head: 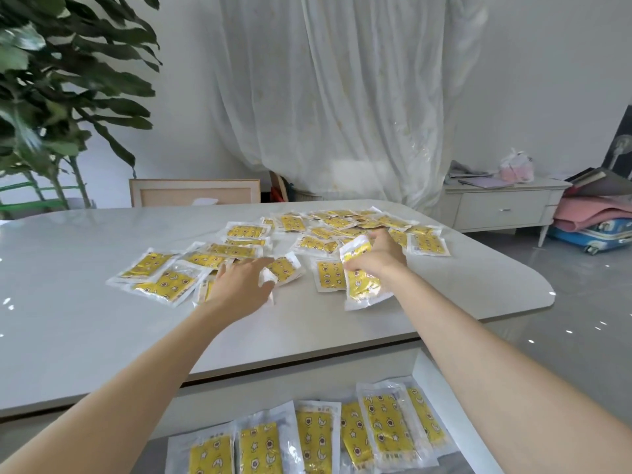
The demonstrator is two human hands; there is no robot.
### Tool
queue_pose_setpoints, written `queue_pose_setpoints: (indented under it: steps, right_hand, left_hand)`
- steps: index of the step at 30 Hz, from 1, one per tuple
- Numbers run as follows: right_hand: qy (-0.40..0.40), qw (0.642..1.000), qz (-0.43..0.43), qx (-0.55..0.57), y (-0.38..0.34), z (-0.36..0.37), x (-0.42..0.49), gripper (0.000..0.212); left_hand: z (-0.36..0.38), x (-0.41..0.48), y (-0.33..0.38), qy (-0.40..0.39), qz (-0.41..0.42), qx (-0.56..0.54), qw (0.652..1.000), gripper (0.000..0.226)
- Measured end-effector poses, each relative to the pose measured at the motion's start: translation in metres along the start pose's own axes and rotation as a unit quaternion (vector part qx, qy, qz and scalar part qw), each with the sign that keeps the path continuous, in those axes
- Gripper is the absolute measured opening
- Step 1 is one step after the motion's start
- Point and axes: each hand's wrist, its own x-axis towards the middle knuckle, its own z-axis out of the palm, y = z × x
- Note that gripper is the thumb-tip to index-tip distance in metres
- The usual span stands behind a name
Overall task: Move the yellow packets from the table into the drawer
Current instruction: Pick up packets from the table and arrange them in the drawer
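Observation:
Several yellow packets (328, 230) in clear wrappers lie scattered over the far middle of the white table (85, 313). My right hand (379, 256) grips a small stack of yellow packets (362, 285), lifted a little above the tabletop. My left hand (244, 282) reaches over the packets at the left, its fingers pinching the white edge of one packet (268, 278). Below the table's front edge the drawer (455, 415) stands pulled out, with several yellow packets (342, 436) laid in a row inside.
A large leafy plant (61, 97) stands at the back left. A chair back (195, 192) sits behind the table. White curtains hang beyond. A low white cabinet (502, 208) and a pile of fabric on a blue suitcase (595, 227) are at the right.

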Motion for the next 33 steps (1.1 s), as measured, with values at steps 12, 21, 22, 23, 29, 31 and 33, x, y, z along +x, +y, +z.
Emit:
queue_pose_setpoints:
  steps: [12, 21, 22, 23, 29, 31, 33]
  right_hand:
    - [-0.128, 0.954, 0.032, 0.271, -0.018, 0.044, 0.014, 0.067]
    - [-0.094, 0.959, 0.022, 0.265, -0.042, 0.075, 0.012, 0.085]
    - [-0.094, 0.958, 0.019, 0.271, -0.045, 0.077, 0.013, 0.083]
    - [-0.096, 0.956, 0.017, 0.278, -0.049, 0.079, 0.014, 0.079]
    - [-0.071, 0.979, -0.048, 0.187, -0.062, 0.094, 0.017, 0.071]
    - [-0.097, 0.986, -0.044, 0.129, -0.060, 0.102, 0.015, 0.080]
    - [-0.137, 0.989, -0.023, 0.061, -0.060, 0.108, 0.012, 0.097]
  left_hand:
    - [-0.016, -0.014, -0.054, -0.087, -0.093, 0.039, 0.991, 0.082]
    - [-0.028, -0.016, -0.050, -0.203, -0.073, 0.068, 0.974, 0.090]
    - [-0.028, -0.017, -0.051, -0.215, -0.075, 0.053, 0.972, 0.087]
    - [-0.029, -0.017, -0.052, -0.223, -0.076, 0.037, 0.971, 0.084]
    - [-0.034, -0.019, -0.055, -0.240, -0.087, 0.010, 0.967, 0.081]
    - [-0.035, -0.018, -0.058, -0.239, -0.092, -0.008, 0.967, 0.077]
    - [-0.037, -0.018, -0.059, -0.239, -0.088, -0.028, 0.967, 0.075]
